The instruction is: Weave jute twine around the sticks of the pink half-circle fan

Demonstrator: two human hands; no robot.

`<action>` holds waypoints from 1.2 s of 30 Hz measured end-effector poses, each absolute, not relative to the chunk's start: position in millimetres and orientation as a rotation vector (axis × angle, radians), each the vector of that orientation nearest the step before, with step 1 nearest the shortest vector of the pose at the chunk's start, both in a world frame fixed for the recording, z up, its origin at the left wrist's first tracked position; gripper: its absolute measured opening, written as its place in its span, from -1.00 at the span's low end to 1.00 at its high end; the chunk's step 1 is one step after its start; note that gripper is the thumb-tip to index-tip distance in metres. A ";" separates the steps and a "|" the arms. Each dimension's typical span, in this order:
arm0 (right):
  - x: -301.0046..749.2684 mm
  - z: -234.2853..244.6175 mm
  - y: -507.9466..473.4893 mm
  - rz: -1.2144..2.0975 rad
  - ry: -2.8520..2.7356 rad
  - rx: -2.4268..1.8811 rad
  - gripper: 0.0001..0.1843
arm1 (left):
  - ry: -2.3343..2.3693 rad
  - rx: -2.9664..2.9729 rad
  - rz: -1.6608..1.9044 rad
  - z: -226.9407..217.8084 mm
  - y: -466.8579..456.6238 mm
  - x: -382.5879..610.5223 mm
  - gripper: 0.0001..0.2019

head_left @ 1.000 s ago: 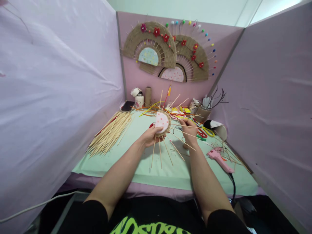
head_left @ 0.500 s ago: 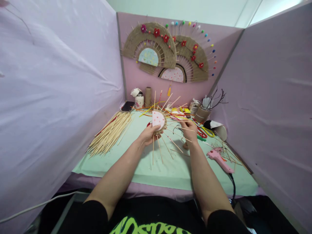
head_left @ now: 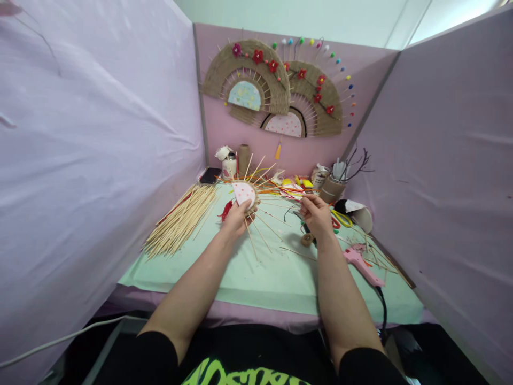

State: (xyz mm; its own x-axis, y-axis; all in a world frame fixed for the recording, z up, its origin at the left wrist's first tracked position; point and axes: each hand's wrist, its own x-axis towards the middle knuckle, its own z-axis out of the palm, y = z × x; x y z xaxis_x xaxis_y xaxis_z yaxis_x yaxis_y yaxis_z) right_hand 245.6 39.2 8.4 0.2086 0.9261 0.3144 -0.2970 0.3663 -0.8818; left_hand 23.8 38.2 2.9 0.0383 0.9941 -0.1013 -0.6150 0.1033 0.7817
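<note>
My left hand (head_left: 237,218) grips a small half-round fan (head_left: 244,194) by its lower edge, thumb on the pink dotted face. Thin wooden sticks fan out from its twine-wrapped rim, mostly up and to the right. A red tassel (head_left: 226,210) hangs beside my left fingers. Right of the stick tips, my right hand (head_left: 318,214) is closed in a pinch; whatever lies between its fingertips is too small to make out. Below that hand a small brown roll of twine (head_left: 307,239) lies on the table.
A heap of wooden sticks (head_left: 182,222) covers the table's left side. To the right lie a pink glue gun (head_left: 364,266), yellow-handled scissors (head_left: 342,217) and loose stick pieces. Jars, a phone (head_left: 210,175) and a holder with twigs (head_left: 333,188) stand or lie behind. Decorated fans (head_left: 260,80) hang at the back.
The fan in my left hand has shifted left and turned a little, bringing the red tassel into fuller view. My right hand has moved slightly right, farther from the fan's rim.
</note>
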 end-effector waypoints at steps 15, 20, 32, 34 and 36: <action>254.7 -10.4 51.1 0.860 -1.091 -1.171 -0.62 | 0.602 0.678 1.000 11.9 27.1 22.9 -0.83; 249.1 -11.7 53.4 0.614 -1.255 -1.215 -0.70 | 0.540 0.742 0.913 12.7 19.5 22.4 -0.78; 239.2 -9.5 53.0 0.471 -1.167 -1.098 -0.70 | 0.456 0.847 0.749 13.5 5.7 31.6 -0.70; 241.3 -12.4 55.8 0.485 -1.153 -1.073 -0.70 | 0.475 0.796 0.770 13.9 6.0 33.2 -0.74; 241.2 -13.4 56.5 0.496 -1.156 -1.082 -0.69 | 0.520 0.765 0.782 14.0 6.3 34.4 -0.77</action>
